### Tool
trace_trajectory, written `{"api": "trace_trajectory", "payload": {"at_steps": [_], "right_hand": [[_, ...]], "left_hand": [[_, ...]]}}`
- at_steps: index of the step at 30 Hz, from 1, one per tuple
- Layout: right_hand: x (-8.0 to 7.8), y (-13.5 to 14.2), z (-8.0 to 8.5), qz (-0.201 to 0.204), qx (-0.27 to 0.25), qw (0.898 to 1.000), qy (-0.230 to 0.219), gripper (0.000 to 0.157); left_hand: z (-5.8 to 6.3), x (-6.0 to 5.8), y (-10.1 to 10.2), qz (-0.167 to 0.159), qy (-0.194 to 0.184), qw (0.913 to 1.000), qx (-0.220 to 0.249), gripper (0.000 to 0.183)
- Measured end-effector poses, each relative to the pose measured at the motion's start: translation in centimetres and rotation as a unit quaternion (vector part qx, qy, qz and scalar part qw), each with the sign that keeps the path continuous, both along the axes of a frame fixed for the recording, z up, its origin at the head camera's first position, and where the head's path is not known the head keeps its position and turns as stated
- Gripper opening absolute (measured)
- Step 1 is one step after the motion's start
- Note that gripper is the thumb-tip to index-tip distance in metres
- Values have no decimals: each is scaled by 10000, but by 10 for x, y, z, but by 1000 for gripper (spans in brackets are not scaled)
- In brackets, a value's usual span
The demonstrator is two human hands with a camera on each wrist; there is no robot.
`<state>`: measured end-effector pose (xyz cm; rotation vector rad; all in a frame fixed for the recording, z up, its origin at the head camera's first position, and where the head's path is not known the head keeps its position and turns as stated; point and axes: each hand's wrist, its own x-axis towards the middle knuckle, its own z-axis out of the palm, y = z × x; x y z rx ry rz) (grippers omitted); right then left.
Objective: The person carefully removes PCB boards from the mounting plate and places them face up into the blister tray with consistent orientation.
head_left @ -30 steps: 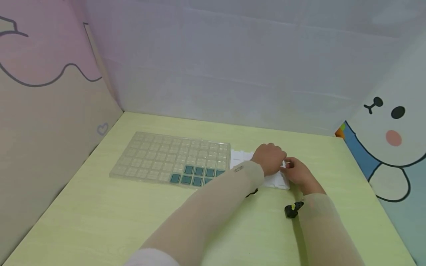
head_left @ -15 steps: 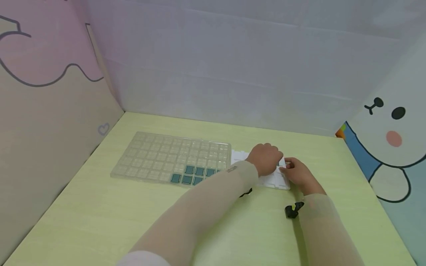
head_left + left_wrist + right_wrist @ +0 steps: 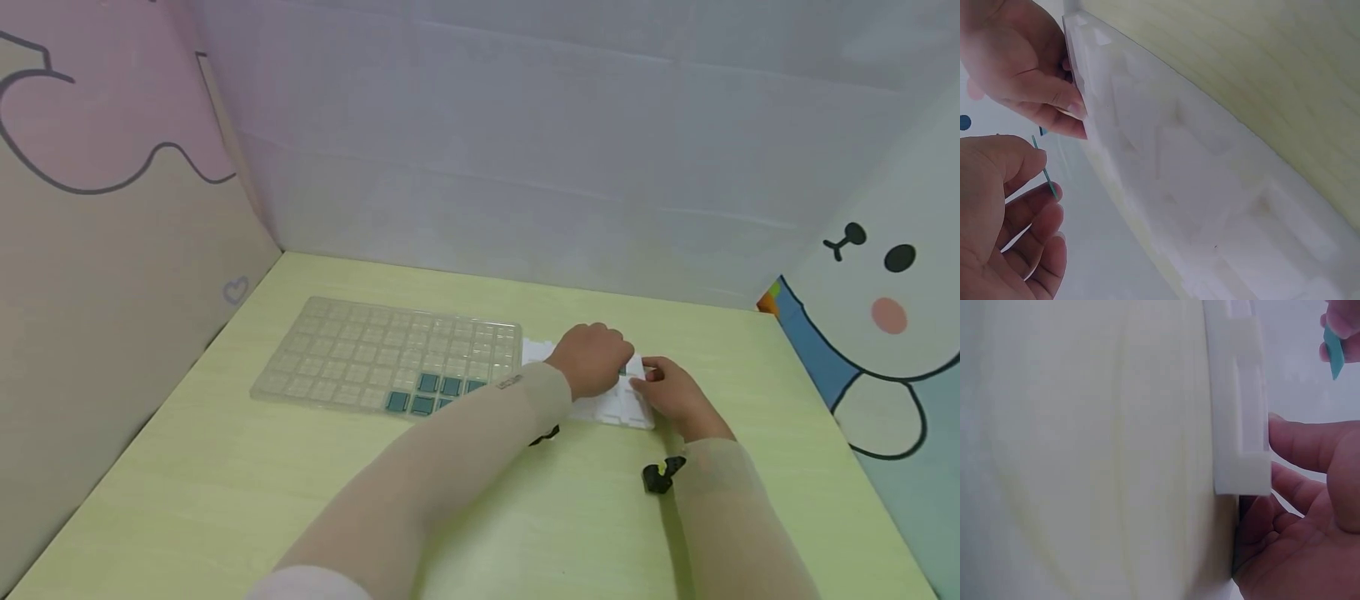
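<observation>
My left hand (image 3: 591,360) hovers over the white tray (image 3: 611,408) and pinches a thin teal chip (image 3: 1046,170) between thumb and forefinger. The chip is seen nearly edge-on in the left wrist view, apart from the tray. In the right wrist view, that chip (image 3: 1334,353) sticks out below the left fingertips. My right hand (image 3: 672,393) grips the tray's right edge, its thumb on top and fingers beneath. To the left lies a clear compartment tray (image 3: 352,350), with several teal squares (image 3: 428,383) in its front rows. My left forearm hides part of both trays.
Both trays lie on a pale yellow table (image 3: 187,483). A white wall (image 3: 487,167) stands behind it, with printed panels at both sides. A small black wrist device (image 3: 660,477) sits beside my right sleeve.
My left hand has drawn left over the white tray, away from my right hand, and its forearm covers more teal squares. My right hand has stayed at the tray's edge.
</observation>
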<state>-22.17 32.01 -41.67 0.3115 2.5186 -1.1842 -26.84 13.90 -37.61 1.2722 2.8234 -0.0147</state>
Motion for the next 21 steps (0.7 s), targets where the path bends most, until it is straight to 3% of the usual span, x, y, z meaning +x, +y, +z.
{"api": "trace_trajectory", "payload": {"at_steps": [6,13,21], "right_hand": [[0,0,0,45,2,10000,46,63],[0,-1,1,69,2,10000,9,66],[0,-1,1,25,84,9999,-81,66]], "left_hand": [[8,6,-7,-57,-46,9999,103,14],[4,4,-11,-83,-34,9996,278,14],[9,6,-18,-80,-95,9991,409,10]]}}
